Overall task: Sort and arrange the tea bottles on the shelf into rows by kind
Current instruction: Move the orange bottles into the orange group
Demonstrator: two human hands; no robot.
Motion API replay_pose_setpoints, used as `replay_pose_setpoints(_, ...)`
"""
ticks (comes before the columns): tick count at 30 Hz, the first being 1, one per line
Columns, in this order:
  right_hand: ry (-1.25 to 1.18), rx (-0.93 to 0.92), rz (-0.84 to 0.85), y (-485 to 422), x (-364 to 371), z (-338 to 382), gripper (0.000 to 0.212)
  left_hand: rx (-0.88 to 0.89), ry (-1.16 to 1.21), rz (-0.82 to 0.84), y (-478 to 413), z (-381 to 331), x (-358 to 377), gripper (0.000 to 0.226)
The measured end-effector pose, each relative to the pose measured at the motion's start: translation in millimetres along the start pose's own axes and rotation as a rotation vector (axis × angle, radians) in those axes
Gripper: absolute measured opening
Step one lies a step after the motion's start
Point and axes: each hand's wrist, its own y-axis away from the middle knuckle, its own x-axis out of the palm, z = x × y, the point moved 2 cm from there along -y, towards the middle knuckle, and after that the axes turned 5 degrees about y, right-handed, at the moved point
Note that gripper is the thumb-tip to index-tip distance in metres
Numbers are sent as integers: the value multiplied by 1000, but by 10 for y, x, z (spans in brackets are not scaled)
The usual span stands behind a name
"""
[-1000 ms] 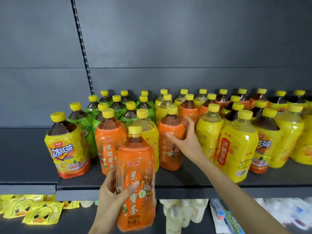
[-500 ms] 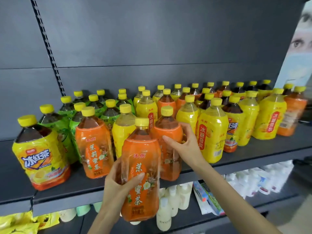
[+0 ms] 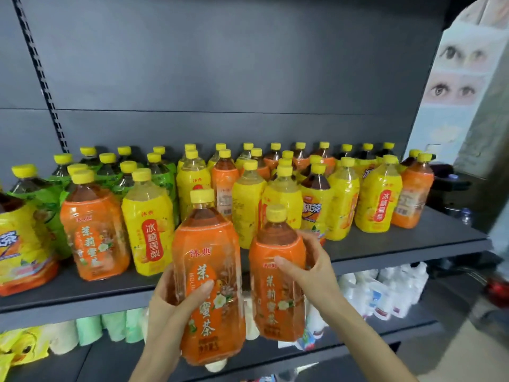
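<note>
The left hand (image 3: 168, 307) has its fingers wrapped round the lower body of an orange jasmine honey tea bottle (image 3: 209, 244), thumb laid across the front of the label. Just to the right of it, the right hand (image 3: 314, 268) clasps a second orange bottle (image 3: 275, 299) of the same kind, fingers curled round its shoulder from the far side. Both bottles are upright, side by side and a little apart, held out in front of the edge of the shelf (image 3: 399, 244).

Beyond the fingertips, yellow pear-drink bottles (image 3: 249, 205) crowd the shelf. Off to the left of the left hand stand another orange bottle (image 3: 93, 230) and a yellow one (image 3: 148, 230), with green tea bottles (image 3: 55, 194) behind them (all yellow-capped). Below the wrists, a lower shelf carries white plastic bottles (image 3: 385, 293) and pale green rolls (image 3: 91, 329).
</note>
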Motion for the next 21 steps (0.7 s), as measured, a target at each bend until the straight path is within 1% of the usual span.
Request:
replay_pose_setpoints(6,38,12,18,225,-782,-50,76,-28,-4,-85,337,320,601,111)
replay_pose_setpoints(8,67,15,12,243,-993,-64,73,-31,-22,-92,387,395,814,114)
replay_pose_setpoints(10,70,19,-1,230,-1177,-76,67,-24,-44,-74,383,450,1022,116)
replay_pose_setpoints(13,65,26,-25,120,-1416,-90,70,-9,-74,-32,275,527,1317,96)
replay_pose_setpoints(16,47,15,-60,-76,-1626,-108,72,22,-67,24,108,605,1612,86)
replay_pose_setpoints(18,55,-7,-82,-230,-1763,-113,72,48,-56,50,-22,658,1800,86)
replay_pose_setpoints(21,59,-47,-126,-462,-1978,-113,60,106,-65,89,-246,760,2077,96)
